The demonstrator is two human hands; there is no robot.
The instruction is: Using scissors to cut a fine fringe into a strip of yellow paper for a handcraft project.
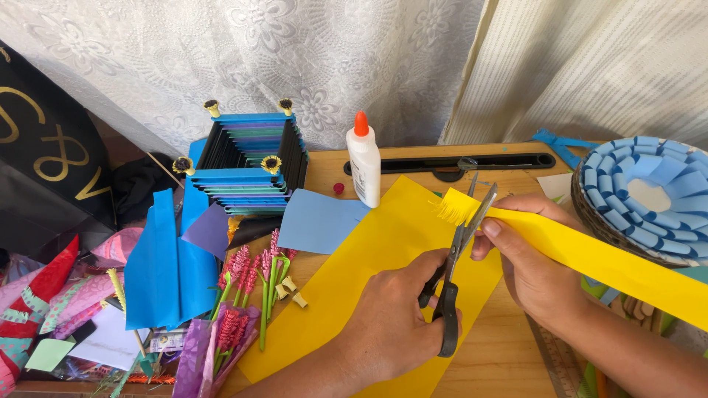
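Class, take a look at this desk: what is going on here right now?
A person is cutting paper at a wooden table. The left hand works a pair of scissors, whose blades sit at the end of a long yellow paper strip held by the right hand. That end is already snipped into a fine fringe. A larger yellow sheet lies underneath, with a glue bottle, pink paper flowers and blue paper nearby.

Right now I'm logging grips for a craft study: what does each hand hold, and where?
Left hand holds black-handled scissors by the handle loops. Right hand pinches a yellow paper strip near its fringed end.
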